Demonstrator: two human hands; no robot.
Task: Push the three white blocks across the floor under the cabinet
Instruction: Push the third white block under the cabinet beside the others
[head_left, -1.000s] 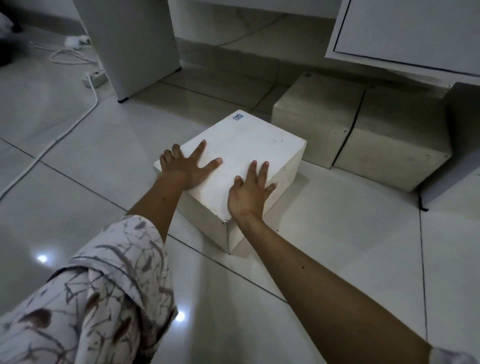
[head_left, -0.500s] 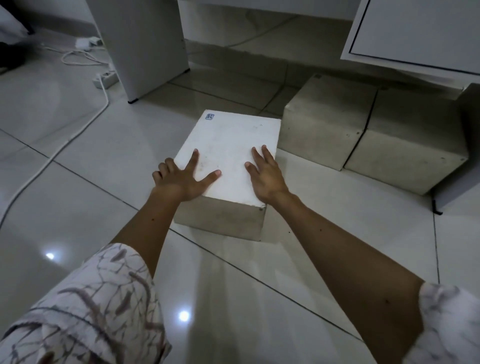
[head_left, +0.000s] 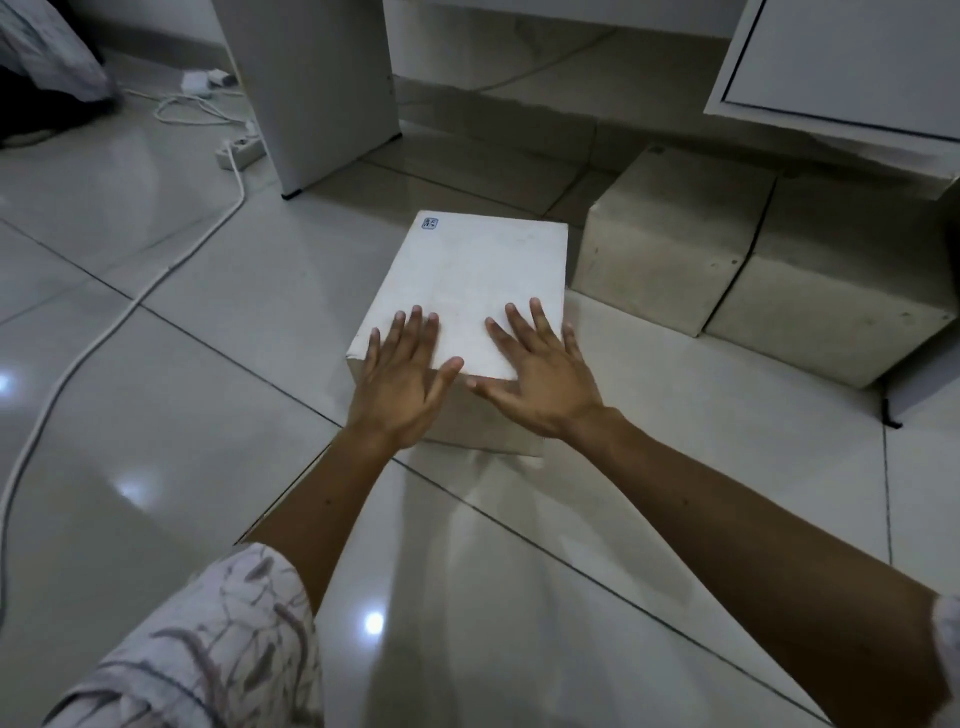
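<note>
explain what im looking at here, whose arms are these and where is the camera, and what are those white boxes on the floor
No machine here: a person wears a camera on the head, looking forward and down, so the two arms reaching in from the bottom are their own. The left hand and the right hand lie with straight, spread fingers on the near end of a white block standing on the tiled floor. Nothing is gripped. Two more blocks, the middle block and the right block, sit side by side, partly under a white cabinet. A white cable and a power strip lie to the left.
</note>
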